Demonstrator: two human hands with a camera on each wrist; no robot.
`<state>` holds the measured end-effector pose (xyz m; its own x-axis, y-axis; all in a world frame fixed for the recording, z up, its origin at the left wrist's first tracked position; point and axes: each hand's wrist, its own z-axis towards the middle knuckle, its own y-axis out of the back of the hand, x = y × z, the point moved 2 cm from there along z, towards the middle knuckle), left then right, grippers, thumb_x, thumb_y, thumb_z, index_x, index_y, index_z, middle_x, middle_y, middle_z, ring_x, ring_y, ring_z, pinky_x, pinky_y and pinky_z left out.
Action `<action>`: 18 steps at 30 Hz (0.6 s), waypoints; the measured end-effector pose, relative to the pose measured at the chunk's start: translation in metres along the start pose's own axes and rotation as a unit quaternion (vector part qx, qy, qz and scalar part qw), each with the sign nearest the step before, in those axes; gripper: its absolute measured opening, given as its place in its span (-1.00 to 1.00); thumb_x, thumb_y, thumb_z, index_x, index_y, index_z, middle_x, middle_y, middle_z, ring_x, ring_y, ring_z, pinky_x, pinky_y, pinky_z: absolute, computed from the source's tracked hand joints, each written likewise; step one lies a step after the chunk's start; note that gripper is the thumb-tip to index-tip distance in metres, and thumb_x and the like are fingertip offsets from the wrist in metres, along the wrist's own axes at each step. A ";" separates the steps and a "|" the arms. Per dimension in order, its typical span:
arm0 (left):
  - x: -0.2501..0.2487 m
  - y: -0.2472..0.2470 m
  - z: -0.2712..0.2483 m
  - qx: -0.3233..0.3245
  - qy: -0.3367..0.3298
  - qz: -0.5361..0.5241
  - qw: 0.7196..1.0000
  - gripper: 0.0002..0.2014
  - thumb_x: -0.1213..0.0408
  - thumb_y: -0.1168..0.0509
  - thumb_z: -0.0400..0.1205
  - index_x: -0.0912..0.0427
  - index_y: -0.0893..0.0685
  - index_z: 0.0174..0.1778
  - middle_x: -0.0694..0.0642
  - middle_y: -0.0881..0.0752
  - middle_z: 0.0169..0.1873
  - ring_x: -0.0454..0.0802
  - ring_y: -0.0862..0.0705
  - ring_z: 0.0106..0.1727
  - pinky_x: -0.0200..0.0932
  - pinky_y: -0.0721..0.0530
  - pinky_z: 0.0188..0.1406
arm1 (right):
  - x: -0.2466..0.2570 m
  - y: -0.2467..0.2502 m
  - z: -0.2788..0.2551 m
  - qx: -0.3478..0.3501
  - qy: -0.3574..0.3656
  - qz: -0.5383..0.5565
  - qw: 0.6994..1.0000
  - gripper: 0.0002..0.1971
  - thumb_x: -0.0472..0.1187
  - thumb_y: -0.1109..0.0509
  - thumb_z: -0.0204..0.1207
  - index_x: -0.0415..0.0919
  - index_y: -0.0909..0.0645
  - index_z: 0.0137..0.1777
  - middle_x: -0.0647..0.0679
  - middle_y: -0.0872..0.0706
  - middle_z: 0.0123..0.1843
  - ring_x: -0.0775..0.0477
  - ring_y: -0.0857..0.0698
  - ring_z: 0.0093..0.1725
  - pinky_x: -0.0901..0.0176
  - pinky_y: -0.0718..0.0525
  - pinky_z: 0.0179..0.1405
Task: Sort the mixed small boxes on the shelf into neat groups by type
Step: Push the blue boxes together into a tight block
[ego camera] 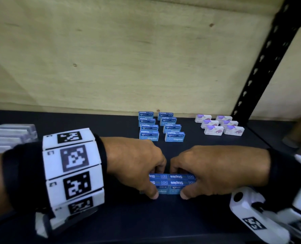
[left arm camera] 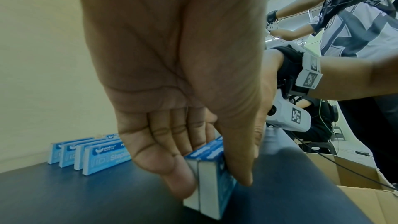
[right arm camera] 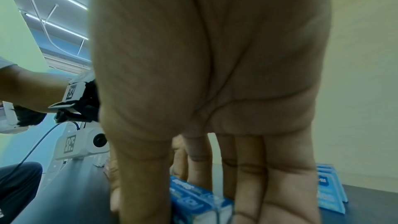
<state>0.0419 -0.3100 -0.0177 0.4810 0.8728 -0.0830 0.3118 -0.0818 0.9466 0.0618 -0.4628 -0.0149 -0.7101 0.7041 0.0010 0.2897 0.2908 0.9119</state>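
Note:
A tight block of blue staples boxes [ego camera: 172, 182] stands on edge at the front middle of the black shelf [ego camera: 111, 217]. My left hand [ego camera: 155, 182] pinches its left end, thumb in front and fingers behind. The left wrist view shows two boxes [left arm camera: 210, 192] side by side in that pinch. My right hand [ego camera: 181, 182] pinches the right end the same way; blue boxes [right arm camera: 193, 205] show between its thumb and fingers. Behind, sorted blue staples boxes [ego camera: 161, 127] stand in two columns. White and purple boxes [ego camera: 220, 125] form a separate group to their right.
A plywood back wall [ego camera: 128, 59] closes the shelf. A black perforated upright [ego camera: 269, 59] rises at the right. Clear plastic cases [ego camera: 10, 136] lie at the left edge. Past the shelf's front edge are an open cardboard box [left arm camera: 355, 185] and another person [left arm camera: 355, 23].

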 end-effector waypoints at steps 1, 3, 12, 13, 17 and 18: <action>0.000 0.000 0.000 0.001 0.000 -0.001 1.000 -0.63 -0.19 -0.42 0.49 -0.15 -0.62 0.14 -0.18 -0.67 -0.11 -0.27 -0.62 -0.19 -0.31 -0.60 -0.25 | 0.000 0.000 0.000 -0.001 0.001 0.000 1.000 -0.63 0.25 -0.45 0.47 0.18 -0.53 0.21 0.14 -0.68 0.03 0.06 -0.70 0.01 -0.07 -0.73 0.06; 0.000 0.000 0.000 0.003 0.001 -0.003 1.000 -0.64 -0.19 -0.42 0.50 -0.15 -0.62 0.14 -0.18 -0.67 -0.11 -0.27 -0.62 -0.19 -0.32 -0.60 -0.26 | 0.000 0.000 0.000 -0.001 0.001 -0.003 1.000 -0.63 0.25 -0.44 0.47 0.18 -0.54 0.21 0.15 -0.69 0.03 0.04 -0.70 0.01 -0.07 -0.73 0.05; 0.002 0.000 0.000 0.023 0.005 -0.028 0.999 -0.63 -0.21 -0.45 0.47 -0.17 -0.62 0.11 -0.21 -0.69 -0.13 -0.32 -0.62 -0.24 -0.34 -0.59 -0.26 | 0.002 0.002 -0.001 -0.003 -0.004 0.000 1.000 -0.63 0.24 -0.47 0.46 0.19 -0.54 0.20 0.17 -0.67 0.04 0.09 -0.68 0.00 -0.03 -0.72 0.05; 0.003 0.001 -0.001 0.029 0.008 -0.036 0.999 -0.61 -0.22 -0.46 0.44 -0.18 -0.61 0.11 -0.24 -0.68 -0.14 -0.36 -0.61 -0.29 -0.36 -0.55 -0.29 | 0.001 0.003 -0.002 0.000 -0.007 0.007 1.000 -0.60 0.25 -0.49 0.44 0.21 -0.53 0.21 0.18 -0.66 0.03 0.12 -0.68 -0.02 0.00 -0.72 0.04; 0.013 0.015 -0.003 0.048 0.031 -0.058 0.997 -0.49 -0.25 -0.53 0.34 -0.24 -0.59 0.17 -0.33 -0.69 -0.10 -0.56 -0.58 -0.39 -0.53 -0.47 -0.38 | -0.010 0.017 -0.009 0.043 -0.038 0.027 0.998 -0.50 0.24 -0.55 0.39 0.28 -0.50 0.30 0.31 -0.58 -0.18 0.33 -0.59 -0.21 0.45 -0.54 -0.16; 0.017 0.020 -0.003 0.047 0.036 -0.062 0.996 -0.47 -0.24 -0.53 0.34 -0.24 -0.59 0.19 -0.34 -0.69 -0.07 -0.59 -0.58 -0.37 -0.57 -0.47 -0.39 | -0.015 0.022 -0.009 0.048 -0.046 0.036 0.997 -0.48 0.24 -0.56 0.39 0.30 -0.49 0.33 0.35 -0.57 -0.16 0.37 -0.57 -0.20 0.51 -0.50 -0.17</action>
<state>0.0545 -0.2954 0.0010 0.3745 0.9112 -0.1714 0.4423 -0.0131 0.8968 0.0726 -0.4726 0.0084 -0.6250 0.7803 0.0239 0.4016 0.2950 0.8670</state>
